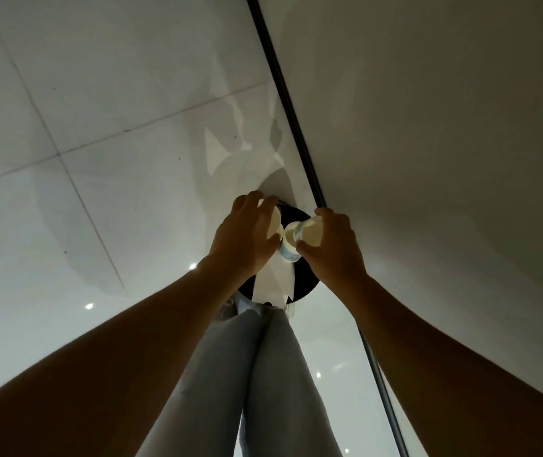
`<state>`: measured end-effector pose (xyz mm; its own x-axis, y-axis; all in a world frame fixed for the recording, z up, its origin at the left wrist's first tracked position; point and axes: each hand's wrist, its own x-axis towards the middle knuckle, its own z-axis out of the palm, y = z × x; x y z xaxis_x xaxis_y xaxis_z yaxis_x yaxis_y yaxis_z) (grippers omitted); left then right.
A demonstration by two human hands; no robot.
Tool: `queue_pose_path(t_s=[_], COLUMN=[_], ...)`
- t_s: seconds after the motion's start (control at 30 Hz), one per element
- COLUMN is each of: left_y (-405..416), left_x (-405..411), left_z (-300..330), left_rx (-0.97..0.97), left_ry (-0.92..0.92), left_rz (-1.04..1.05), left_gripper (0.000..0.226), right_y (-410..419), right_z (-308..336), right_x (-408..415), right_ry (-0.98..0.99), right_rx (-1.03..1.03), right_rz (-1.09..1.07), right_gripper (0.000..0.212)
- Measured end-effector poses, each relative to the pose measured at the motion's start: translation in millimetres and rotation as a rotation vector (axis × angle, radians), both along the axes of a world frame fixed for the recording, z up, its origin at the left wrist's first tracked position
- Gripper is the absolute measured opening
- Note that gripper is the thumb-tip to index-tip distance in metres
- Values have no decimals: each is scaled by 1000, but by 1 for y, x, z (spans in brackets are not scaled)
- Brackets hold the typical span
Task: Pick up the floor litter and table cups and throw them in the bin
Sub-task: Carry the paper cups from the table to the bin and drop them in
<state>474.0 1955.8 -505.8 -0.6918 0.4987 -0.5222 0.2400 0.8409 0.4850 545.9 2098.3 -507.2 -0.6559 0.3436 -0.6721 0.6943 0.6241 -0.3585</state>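
Note:
A round black bin stands on the tiled floor next to the wall, right below both my hands. My left hand grips a pale paper cup and a white sheet of paper that hangs down over the bin's mouth. My right hand grips a white paper cup with a blue band, tipped on its side with its open end toward the left hand. Both cups are above the bin opening. The inside of the bin is dark.
A white wall runs along the right, with a black skirting strip at its foot. Glossy white floor tiles spread to the left. My legs in light jeans stand just before the bin.

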Motion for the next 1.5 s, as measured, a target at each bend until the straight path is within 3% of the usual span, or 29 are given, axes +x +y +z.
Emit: queue_pose_path(t_s=[0.43,0.6,0.8,1.03,1.3,1.5], left_y=[-7,-5,-10,-49,-99,-140], left_x=[23,29,27,37,90,170], left_z=[-79,-98,-89,10,184,296], left_rx=[-89,-88,-102,-167,-293,-327], left_ry=[-176,-113,-41,-27,53,27], left_rz=[-193,-213,-196,-92,13,395], left_gripper=[66,68,77,68,56,54], right_y=[-6,-9,-11,-24,-80,-138], right_z=[-69,-86,-82,10,169,276], right_x=[25,27,26,27,28,61], right_ry=[-168,-99,-74,8,119,232], right_rx=[-63,23,60,98,86,84], right_rz=[154,264,248,291,647,971], right_gripper=[72,76,81,66,65,65])
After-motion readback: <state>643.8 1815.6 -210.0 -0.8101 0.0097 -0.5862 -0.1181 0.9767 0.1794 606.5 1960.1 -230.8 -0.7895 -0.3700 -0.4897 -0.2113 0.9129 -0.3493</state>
